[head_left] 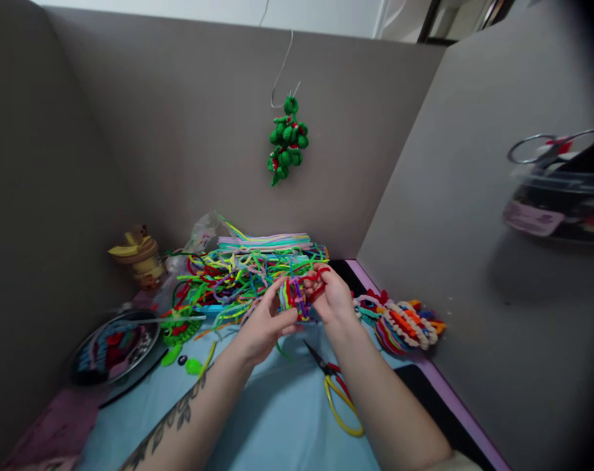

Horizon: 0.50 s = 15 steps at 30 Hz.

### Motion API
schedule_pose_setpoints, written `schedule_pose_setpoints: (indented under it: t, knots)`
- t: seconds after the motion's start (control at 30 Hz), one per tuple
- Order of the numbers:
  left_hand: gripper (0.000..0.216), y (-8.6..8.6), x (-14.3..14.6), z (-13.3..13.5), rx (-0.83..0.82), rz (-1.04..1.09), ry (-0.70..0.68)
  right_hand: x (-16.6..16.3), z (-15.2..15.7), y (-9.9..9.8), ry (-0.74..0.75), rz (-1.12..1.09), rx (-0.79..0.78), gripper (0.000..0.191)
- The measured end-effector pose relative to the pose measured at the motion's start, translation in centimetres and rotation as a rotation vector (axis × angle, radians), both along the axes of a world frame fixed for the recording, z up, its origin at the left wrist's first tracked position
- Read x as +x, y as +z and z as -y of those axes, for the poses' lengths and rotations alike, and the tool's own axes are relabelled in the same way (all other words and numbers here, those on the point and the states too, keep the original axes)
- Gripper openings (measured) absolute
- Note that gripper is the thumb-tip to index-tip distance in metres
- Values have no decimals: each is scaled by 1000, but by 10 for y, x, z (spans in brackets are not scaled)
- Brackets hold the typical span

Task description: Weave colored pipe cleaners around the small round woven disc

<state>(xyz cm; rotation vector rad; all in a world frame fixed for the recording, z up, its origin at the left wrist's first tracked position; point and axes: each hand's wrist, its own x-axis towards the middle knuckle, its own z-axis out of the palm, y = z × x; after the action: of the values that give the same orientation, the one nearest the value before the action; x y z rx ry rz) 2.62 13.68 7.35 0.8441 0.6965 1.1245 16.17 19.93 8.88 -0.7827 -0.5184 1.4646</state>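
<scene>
My left hand (267, 324) grips a small striped piece of woven pipe cleaners (290, 296), coloured red, yellow, green and purple. Its thumb and fingers close round the left side of the piece. On the other side, my right hand (335, 297) pinches a red pipe cleaner (317, 280) that bends in a loop beside the woven piece. Whether the red strand is joined to the piece cannot be made out. Below the hands, scissors (333, 373) with yellow and red handles lie on the light blue cloth (272, 418), partly behind my right forearm.
A heap of loose pipe cleaners (248, 268) spreads behind the hands. Finished colourful pieces (407, 327) lie at right, and a round tin (118, 347) stands at left. Green ornaments (288, 140) hang from a wire on the grey partition (193, 131). A container (562, 203) hangs at right.
</scene>
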Motion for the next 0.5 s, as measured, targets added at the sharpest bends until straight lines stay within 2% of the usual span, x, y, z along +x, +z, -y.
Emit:
schedule_pose_setpoints:
  t: [0.13,0.3,0.37,0.5]
  knots:
    - [56,3,-6,-4,17,-27,33,0,4,2,91,68,114,22]
    - [62,12,-26,-11,49,6,73,18,2,4,299,279,228,40]
    - [67,14,-33,-13,68,20,79,25,0,4,387,380,239,41]
    - [67,12,-37,-15,101,1,97,28,-1,1,440,544,309,30]
